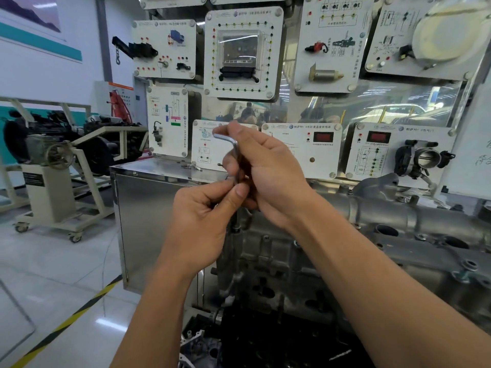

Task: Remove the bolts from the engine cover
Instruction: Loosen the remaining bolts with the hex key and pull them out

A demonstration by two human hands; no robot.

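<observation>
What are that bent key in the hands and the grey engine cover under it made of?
Hex key: probably steel, smooth and silvery; a bright glint runs along its bend. Engine cover: likely cast aluminium, dull matte grey, with rounded moulded shapes and a faintly grainy surface. Neither can be confirmed by look alone.

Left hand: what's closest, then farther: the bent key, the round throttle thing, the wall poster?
1. The bent key, pinched by the left hand.
2. The throttle body, on the right board.
3. The wall poster, far upper left.
</observation>
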